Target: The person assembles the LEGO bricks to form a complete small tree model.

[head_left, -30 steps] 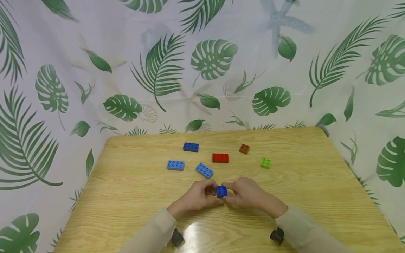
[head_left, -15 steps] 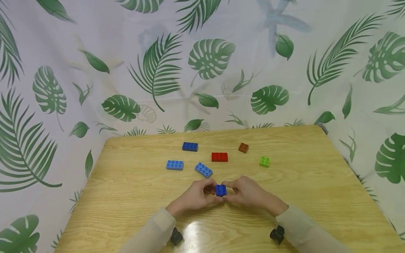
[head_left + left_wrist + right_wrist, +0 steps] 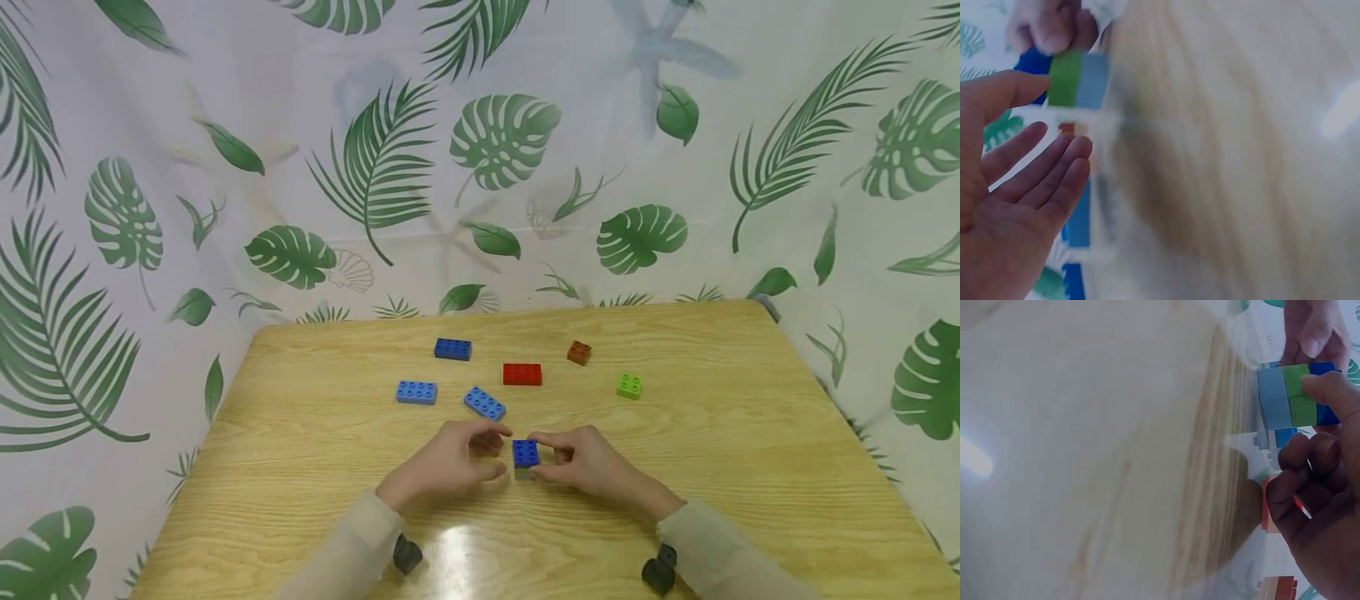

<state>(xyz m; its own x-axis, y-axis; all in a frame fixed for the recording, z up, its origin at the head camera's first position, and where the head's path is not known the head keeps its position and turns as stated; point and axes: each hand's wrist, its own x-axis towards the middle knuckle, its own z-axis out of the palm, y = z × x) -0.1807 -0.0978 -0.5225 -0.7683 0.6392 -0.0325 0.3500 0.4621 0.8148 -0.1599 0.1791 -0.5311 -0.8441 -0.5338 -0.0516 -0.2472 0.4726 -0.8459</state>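
A small stack of toy building bricks [image 3: 526, 454] stands on the table in front of me. It has a dark blue brick on top, a green brick [image 3: 1299, 395] in the middle and a light blue brick [image 3: 1092, 81] at the bottom. My right hand [image 3: 588, 460] pinches the stack from the right, its thumb lying along the green and dark blue layers. On the left side, my left hand [image 3: 453, 461] is apart from the stack, fingers spread and relaxed, with nothing in its grasp.
Beyond the hands lie two light blue bricks [image 3: 416, 392], a dark blue brick [image 3: 453, 349], a red brick [image 3: 522, 374], a small brown brick [image 3: 579, 352] and a small lime green brick [image 3: 629, 386]. A leaf-patterned cloth [image 3: 420, 275] hangs behind the wooden table [image 3: 300, 433].
My left hand has let go of the stack and drawn back to the left, its fingers opening. The right hand keeps its pinch, and the lower layers now show.
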